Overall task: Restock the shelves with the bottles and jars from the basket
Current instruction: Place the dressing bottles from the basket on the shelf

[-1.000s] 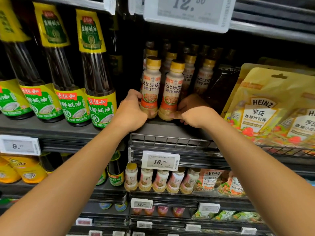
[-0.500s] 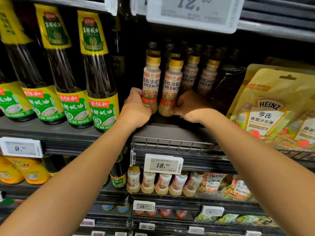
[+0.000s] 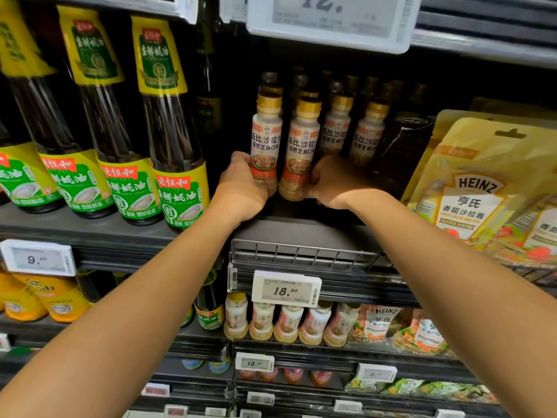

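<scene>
Two small sesame-dressing bottles with yellow caps stand side by side at the front of the dark shelf [image 3: 301, 233]. My left hand [image 3: 241, 188] grips the base of the left bottle [image 3: 266, 137]. My right hand [image 3: 333, 184] grips the base of the right bottle [image 3: 303, 146]. Both bottles are upright and close together, in front of several more of the same dressing bottles [image 3: 366, 131] further back. The basket is out of view.
Tall oyster-sauce bottles [image 3: 173, 152] stand just left of my left hand. Heinz salad-dressing pouches [image 3: 479, 188] lean at the right. A wire rail [image 3: 304, 256] runs along the shelf front above an 18.90 price tag [image 3: 286, 291]. A large price tag [image 3: 331, 16] hangs overhead.
Both hands have pushed the two bottles a little deeper onto the shelf and closer to the row behind, keeping their grips.
</scene>
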Demonstrator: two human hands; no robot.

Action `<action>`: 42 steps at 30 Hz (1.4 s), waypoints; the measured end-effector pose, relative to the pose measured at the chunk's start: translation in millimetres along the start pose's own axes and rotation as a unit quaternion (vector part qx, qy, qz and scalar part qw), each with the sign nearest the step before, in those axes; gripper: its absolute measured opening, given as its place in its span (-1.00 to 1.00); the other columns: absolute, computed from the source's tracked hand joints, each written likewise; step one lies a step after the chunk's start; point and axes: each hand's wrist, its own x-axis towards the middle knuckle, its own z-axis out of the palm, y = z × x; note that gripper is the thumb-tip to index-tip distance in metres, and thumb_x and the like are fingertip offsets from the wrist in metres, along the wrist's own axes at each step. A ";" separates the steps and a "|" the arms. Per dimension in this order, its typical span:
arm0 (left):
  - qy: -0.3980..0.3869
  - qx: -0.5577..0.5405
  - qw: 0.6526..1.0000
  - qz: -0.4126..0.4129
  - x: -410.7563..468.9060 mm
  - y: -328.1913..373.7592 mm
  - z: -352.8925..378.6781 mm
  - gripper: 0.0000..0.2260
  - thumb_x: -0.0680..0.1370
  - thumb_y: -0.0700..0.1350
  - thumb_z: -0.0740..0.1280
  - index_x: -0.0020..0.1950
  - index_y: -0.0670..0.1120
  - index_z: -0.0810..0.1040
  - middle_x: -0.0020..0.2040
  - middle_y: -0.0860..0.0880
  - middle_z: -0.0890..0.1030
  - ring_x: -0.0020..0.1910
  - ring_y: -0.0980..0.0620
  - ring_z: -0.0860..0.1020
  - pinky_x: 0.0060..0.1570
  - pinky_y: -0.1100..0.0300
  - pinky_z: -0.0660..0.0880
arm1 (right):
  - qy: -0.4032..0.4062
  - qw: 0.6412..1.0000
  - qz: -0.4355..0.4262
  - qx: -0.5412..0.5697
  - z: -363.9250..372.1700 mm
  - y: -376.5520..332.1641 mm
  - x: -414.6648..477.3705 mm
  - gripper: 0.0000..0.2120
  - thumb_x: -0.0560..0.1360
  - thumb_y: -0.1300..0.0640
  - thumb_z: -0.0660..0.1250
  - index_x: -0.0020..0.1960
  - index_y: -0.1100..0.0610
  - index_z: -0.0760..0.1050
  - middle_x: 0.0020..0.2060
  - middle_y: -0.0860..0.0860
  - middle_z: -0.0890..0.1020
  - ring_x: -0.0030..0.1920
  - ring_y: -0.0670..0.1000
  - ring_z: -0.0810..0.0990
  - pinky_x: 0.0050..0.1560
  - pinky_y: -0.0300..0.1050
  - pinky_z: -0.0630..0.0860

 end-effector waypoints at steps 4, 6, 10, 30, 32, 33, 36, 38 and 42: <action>-0.034 -0.010 0.999 -0.017 -5.3 5.0 -5.7 -0.19 0.44 -0.04 0.52 0.57 -0.07 0.16 0.42 -0.11 0.44 0.37 -0.11 0.44 0.32 0.11 0.39 | -0.001 1.000 -0.003 -0.003 -2.2 -1.4 -5.0 -0.71 0.54 -0.01 0.44 0.09 0.22 0.57 -0.05 0.12 0.63 -0.08 0.08 0.59 -0.08 -0.11 0.45; -0.070 -0.051 0.996 -0.012 -14.2 7.2 -12.1 -0.14 0.45 0.03 0.52 0.60 -0.04 0.10 0.44 -0.05 0.43 0.40 -0.06 0.42 0.34 0.14 0.38 | -0.003 1.000 -0.001 -0.008 -4.6 -1.8 -7.4 -0.70 0.55 -0.07 0.42 0.01 0.19 0.55 -0.09 0.11 0.62 -0.10 0.09 0.59 -0.09 -0.09 0.48; -0.087 -0.105 0.989 0.064 -46.2 15.4 -25.3 -0.56 0.49 0.04 0.47 0.33 0.11 0.42 -0.02 0.32 0.55 -0.03 0.49 0.50 -0.11 0.55 0.39 | 0.001 1.000 -0.010 -0.007 -11.2 -4.4 -19.9 -0.67 0.57 -0.06 0.37 0.04 0.22 0.62 -0.05 0.15 0.67 -0.04 0.17 0.64 0.07 0.03 0.60; -0.268 -0.327 0.882 0.210 -175.6 21.4 35.5 -0.80 0.44 -0.05 0.38 -0.03 0.26 0.59 -0.21 0.05 0.63 -0.28 0.01 0.63 -0.24 0.18 0.57 | 0.319 0.873 0.006 0.369 30.9 49.6 -223.4 -0.92 0.51 0.15 0.40 -0.09 -0.03 0.61 -0.27 0.00 0.66 -0.26 0.06 0.62 -0.22 -0.13 0.57; -0.336 -0.302 0.872 0.187 -191.2 11.6 53.0 -0.80 0.41 0.00 0.36 -0.05 0.30 0.57 -0.20 0.05 0.64 -0.27 0.01 0.63 -0.30 0.19 0.58 | 0.348 0.864 0.067 0.358 48.1 62.3 -253.6 -0.93 0.50 0.16 0.40 -0.10 0.00 0.61 -0.29 0.01 0.65 -0.30 0.02 0.61 -0.25 -0.15 0.54; -0.371 -0.289 0.865 0.176 -200.4 5.7 61.4 -0.82 0.42 0.01 0.36 -0.05 0.30 0.56 -0.18 0.05 0.64 -0.28 0.04 0.62 -0.35 0.21 0.57 | 0.361 0.854 0.100 0.360 57.6 68.3 -269.4 -0.95 0.49 0.17 0.41 -0.11 0.03 0.61 -0.30 0.02 0.65 -0.31 -0.01 0.60 -0.25 -0.15 0.53; -0.466 -0.259 0.837 0.123 -227.5 -11.0 87.7 -0.84 0.45 -0.03 0.40 -0.04 0.22 0.57 -0.20 0.07 0.64 -0.38 0.16 0.57 -0.49 0.31 0.47 | 0.402 0.807 0.202 0.382 86.1 84.4 -321.3 -0.95 0.45 0.16 0.42 -0.15 0.02 0.63 -0.34 0.09 0.64 -0.32 -0.02 0.55 -0.26 -0.10 0.50; -0.517 -0.245 0.815 0.092 -246.6 -16.4 107.5 -0.83 0.44 -0.09 0.39 -0.01 0.11 0.57 -0.24 0.10 0.63 -0.33 0.11 0.58 -0.43 0.30 0.47 | 0.432 0.773 0.256 0.387 102.3 93.1 -357.1 -0.86 0.48 0.23 0.44 -0.16 0.00 0.63 -0.37 0.05 0.63 -0.35 -0.04 0.54 -0.28 -0.18 0.49; -0.611 -0.229 0.754 0.076 -291.2 -12.3 147.5 -0.83 0.49 -0.27 0.40 0.04 -0.09 0.53 -0.33 0.13 0.60 -0.29 0.05 0.59 -0.24 0.14 0.54 | 0.486 0.703 0.346 0.388 120.6 104.4 -423.2 -0.88 0.48 0.27 0.42 -0.15 0.07 0.61 -0.41 -0.05 0.62 -0.42 -0.13 0.55 -0.35 -0.34 0.46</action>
